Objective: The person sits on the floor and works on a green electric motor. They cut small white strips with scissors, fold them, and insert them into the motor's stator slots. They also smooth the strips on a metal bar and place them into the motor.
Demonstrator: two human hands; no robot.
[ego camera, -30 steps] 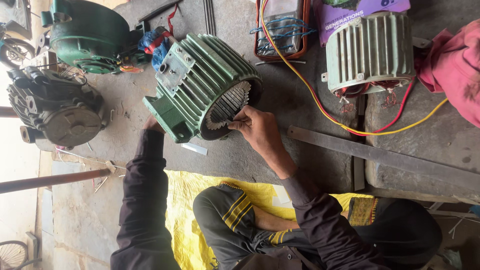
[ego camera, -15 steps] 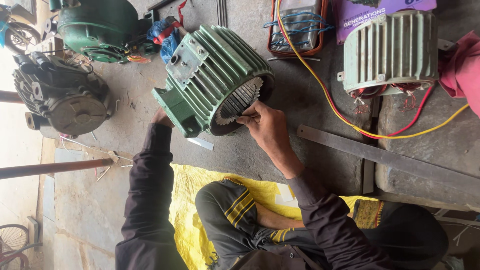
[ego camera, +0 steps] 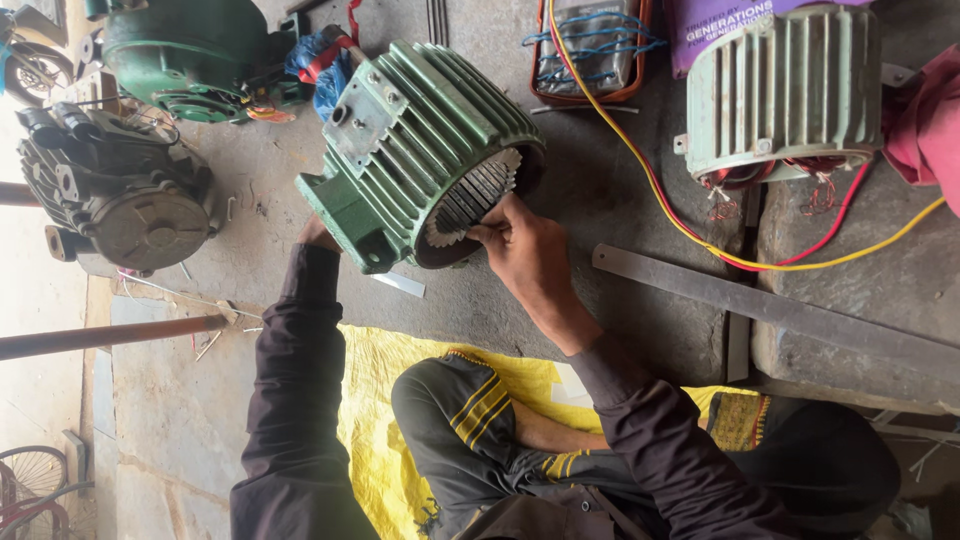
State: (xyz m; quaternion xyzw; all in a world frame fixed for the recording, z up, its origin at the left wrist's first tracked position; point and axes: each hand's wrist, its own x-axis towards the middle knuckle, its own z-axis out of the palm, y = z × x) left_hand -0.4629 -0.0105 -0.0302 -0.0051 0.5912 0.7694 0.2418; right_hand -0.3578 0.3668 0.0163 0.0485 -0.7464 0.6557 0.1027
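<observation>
You are sitting cross-legged on a yellow sheet (ego camera: 370, 400) with a green finned motor housing (ego camera: 420, 150) lying on its side on the concrete floor (ego camera: 600, 230) in front of you. Your right hand (ego camera: 530, 255) is reaching to the open end of the housing, with its fingertips (ego camera: 480, 232) pinched together on the edge of the slotted stator core (ego camera: 470, 200), where pale slot liners are showing around the bore. Your left hand (ego camera: 318, 235) is resting against the housing's mounting foot at the far side; most of it is hidden behind the casting, so you cannot tell whether it is gripping or only bracing.

A flat metal bar (ego camera: 760, 310) is lying on the floor just beyond your right forearm. A second, paler finned motor (ego camera: 785, 90) is standing well apart, with red and yellow wires (ego camera: 690, 230) trailing from it. A dark green machine casing (ego camera: 185, 50) and a grey engine block (ego camera: 115, 195) are sitting beyond your left arm.
</observation>
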